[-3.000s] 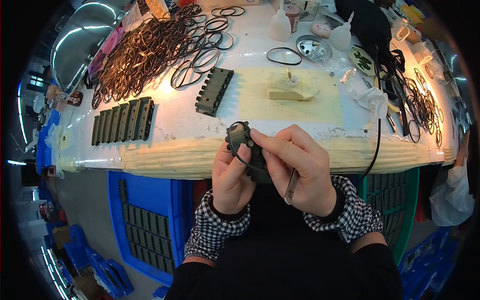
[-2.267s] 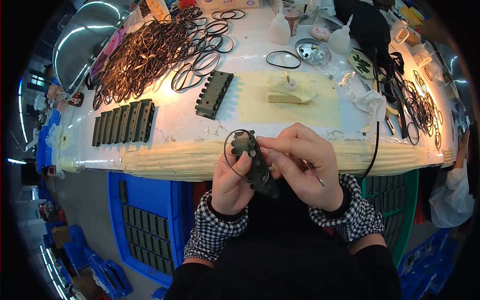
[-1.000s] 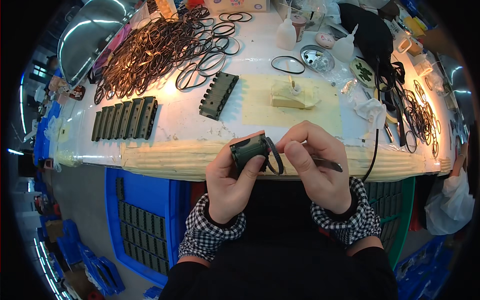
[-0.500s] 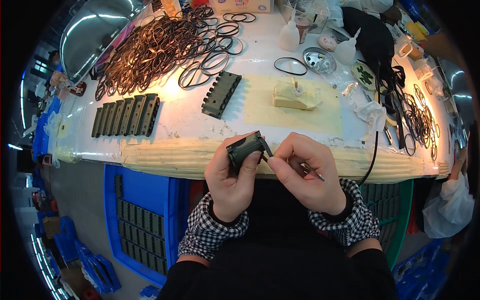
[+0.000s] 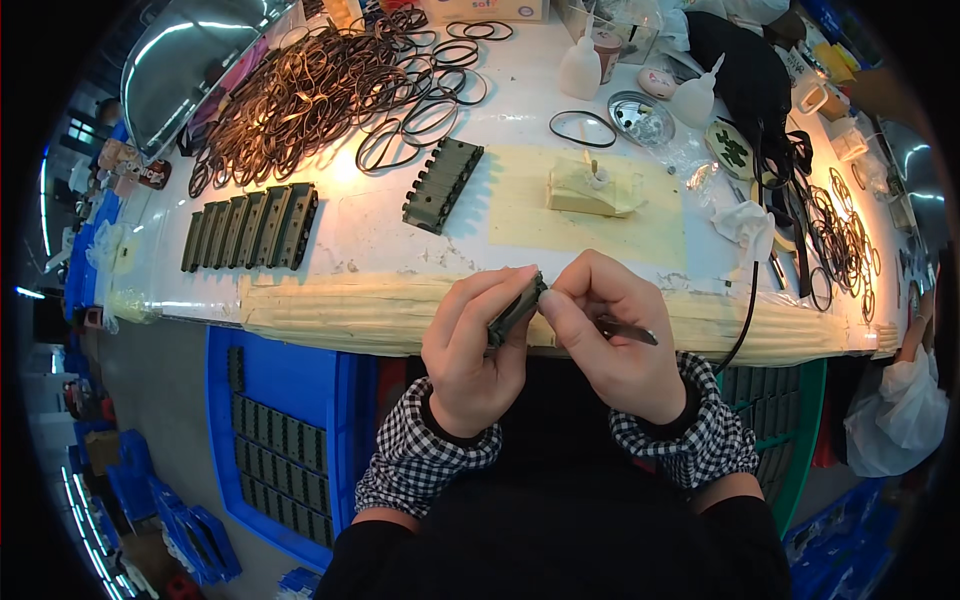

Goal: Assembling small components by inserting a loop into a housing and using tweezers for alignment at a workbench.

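My left hand (image 5: 465, 355) is closed round a dark green moulded part (image 5: 512, 312) with small knobs along its edge, held tilted above the table's front edge. The fingers cover much of that part. Thumb and forefinger of my right hand (image 5: 620, 365) pinch at its right edge; what they grip there is too small to make out. A slim metal tool, seemingly tweezers (image 5: 632, 330), is tucked in the same hand, its end sticking out to the right. A similar green part (image 5: 442, 187) with knobbed sides lies beyond my hands, and a row of several more (image 5: 250, 230) sits at the left.
A large heap of dark thin loops (image 5: 300, 110) covers the back left. A pale block (image 5: 590, 190) rests on yellow paper. Squeeze bottles (image 5: 580, 70), a round metal dish (image 5: 640, 118) and a black cable (image 5: 752, 310) are to the right. Below the table, a blue tray (image 5: 222, 430) holds green parts.
The green part in my left hand has turned and tipped, and the hand has moved slightly right. The dark strip that hung from its right end is now mostly hidden by my fingers.
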Action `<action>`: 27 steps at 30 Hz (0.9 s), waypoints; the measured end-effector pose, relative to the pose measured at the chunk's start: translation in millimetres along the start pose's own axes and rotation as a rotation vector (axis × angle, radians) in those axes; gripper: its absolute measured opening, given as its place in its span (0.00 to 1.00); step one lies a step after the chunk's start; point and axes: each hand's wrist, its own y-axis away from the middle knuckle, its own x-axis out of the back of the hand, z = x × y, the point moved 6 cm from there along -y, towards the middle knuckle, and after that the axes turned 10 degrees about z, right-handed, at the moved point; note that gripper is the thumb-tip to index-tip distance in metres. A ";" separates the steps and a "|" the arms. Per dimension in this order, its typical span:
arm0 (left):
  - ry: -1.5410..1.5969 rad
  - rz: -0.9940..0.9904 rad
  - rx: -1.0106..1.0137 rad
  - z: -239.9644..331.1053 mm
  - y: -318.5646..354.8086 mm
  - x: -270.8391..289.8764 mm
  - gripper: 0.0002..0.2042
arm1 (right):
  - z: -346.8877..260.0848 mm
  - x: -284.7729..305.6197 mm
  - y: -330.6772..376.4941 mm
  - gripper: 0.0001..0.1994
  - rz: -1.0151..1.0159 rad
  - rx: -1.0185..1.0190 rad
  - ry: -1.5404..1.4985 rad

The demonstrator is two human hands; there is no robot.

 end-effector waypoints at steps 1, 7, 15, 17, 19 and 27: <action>0.028 -0.001 0.013 -2.0 0.6 -0.7 0.14 | -1.8 -0.9 -0.5 0.06 0.004 0.027 0.006; 0.152 0.001 0.171 -9.1 7.0 0.5 0.11 | -14.4 -1.2 0.4 0.06 -0.014 0.116 0.139; 0.177 0.005 0.211 -12.6 9.5 -0.1 0.10 | -4.6 2.1 0.2 0.05 0.010 0.076 0.098; 0.184 0.011 0.210 -13.7 10.6 -0.3 0.10 | -0.5 1.1 0.4 0.05 0.026 0.091 0.053; 0.186 0.013 0.205 -13.7 10.2 0.1 0.10 | 2.4 0.4 -0.1 0.05 0.028 0.094 0.034; 0.193 0.011 0.187 -11.9 9.1 -0.6 0.10 | 4.3 0.5 -1.5 0.05 0.012 0.034 -0.005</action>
